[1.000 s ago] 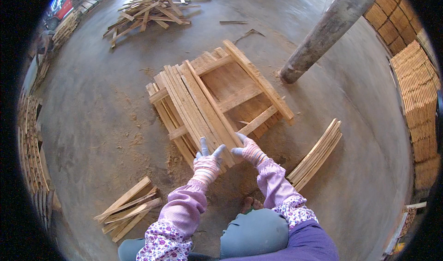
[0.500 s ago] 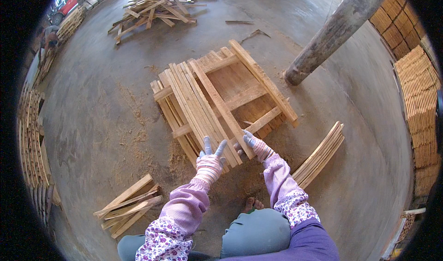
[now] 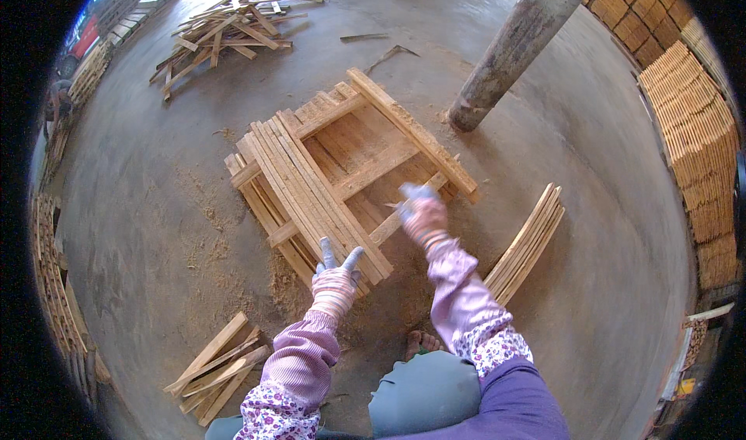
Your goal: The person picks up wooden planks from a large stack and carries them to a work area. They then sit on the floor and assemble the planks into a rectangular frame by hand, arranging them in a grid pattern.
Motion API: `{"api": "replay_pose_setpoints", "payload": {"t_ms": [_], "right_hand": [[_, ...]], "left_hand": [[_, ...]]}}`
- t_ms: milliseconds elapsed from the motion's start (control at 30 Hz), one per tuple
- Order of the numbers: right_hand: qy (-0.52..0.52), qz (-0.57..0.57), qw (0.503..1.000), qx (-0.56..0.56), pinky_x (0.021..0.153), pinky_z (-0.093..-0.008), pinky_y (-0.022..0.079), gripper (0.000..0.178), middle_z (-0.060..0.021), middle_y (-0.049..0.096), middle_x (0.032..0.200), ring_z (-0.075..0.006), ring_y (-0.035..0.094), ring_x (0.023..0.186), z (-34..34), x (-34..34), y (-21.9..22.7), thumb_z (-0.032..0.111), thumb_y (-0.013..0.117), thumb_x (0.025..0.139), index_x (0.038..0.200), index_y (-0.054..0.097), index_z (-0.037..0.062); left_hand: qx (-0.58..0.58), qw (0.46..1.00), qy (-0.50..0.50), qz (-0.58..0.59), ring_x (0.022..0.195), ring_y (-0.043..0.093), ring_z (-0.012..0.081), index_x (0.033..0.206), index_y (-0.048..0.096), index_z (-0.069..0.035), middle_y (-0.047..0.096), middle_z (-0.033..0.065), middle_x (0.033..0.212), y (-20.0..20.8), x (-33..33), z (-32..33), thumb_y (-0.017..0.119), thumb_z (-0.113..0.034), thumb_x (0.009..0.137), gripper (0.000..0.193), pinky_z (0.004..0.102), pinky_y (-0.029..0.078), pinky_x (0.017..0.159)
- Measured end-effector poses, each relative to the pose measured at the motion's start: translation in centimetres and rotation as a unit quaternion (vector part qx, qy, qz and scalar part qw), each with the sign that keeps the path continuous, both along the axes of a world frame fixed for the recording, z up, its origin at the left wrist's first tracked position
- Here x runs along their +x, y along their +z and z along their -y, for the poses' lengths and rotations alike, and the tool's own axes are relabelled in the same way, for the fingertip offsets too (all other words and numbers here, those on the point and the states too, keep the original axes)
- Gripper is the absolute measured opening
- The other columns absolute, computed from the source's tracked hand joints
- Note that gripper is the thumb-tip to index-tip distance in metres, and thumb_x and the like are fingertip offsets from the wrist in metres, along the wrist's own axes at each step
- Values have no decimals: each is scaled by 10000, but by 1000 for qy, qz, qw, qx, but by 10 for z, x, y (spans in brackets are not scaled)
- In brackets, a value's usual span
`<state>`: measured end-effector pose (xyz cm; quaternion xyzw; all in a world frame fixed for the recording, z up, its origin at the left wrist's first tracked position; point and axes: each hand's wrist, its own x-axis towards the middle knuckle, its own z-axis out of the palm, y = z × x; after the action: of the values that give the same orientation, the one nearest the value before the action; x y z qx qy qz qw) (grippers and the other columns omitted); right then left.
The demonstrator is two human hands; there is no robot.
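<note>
Soft, fairly even light of medium brightness falls on the scene. Far left of the post (image 3: 505, 51), near the rim, a bluish-white glow is the brightest spot; just left of the post, the floor (image 3: 435, 20) carries a pale sheen. Shadows are faint and soft-edged. Below the post, the right hand (image 3: 423, 211) is smeared by motion blur, while the left hand (image 3: 334, 286) looks sharper. Fisheye distortion bows the strips (image 3: 526, 244) below the post.
</note>
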<state>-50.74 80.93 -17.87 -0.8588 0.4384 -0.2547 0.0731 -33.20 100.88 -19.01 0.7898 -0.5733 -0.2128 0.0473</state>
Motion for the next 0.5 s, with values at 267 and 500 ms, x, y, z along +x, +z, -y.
{"api": "replay_pose_setpoints", "payload": {"t_ms": [267, 500], "right_hand": [[-223, -283, 904, 231, 1088, -492, 410, 870, -210, 458, 1460, -379, 512, 1290, 87, -67, 10, 215, 648, 859, 1575, 159, 290], [116, 447, 621, 634, 821, -382, 586, 672, -174, 636, 1150, -269, 689, 962, 10, -63, -18, 314, 716, 883, 1388, 432, -26]], "left_hand": [[-10, 1000, 10, -16, 1168, 564, 473, 1401, 456, -521, 60, 252, 1623, -4, 2, -2, 687, -248, 888, 626, 429, 521, 954], [-18, 1000, 20, -6, 1161, 569, 469, 1398, 465, -516, 96, 258, 1617, -3, 8, -8, 690, -255, 886, 617, 436, 508, 965]]}}
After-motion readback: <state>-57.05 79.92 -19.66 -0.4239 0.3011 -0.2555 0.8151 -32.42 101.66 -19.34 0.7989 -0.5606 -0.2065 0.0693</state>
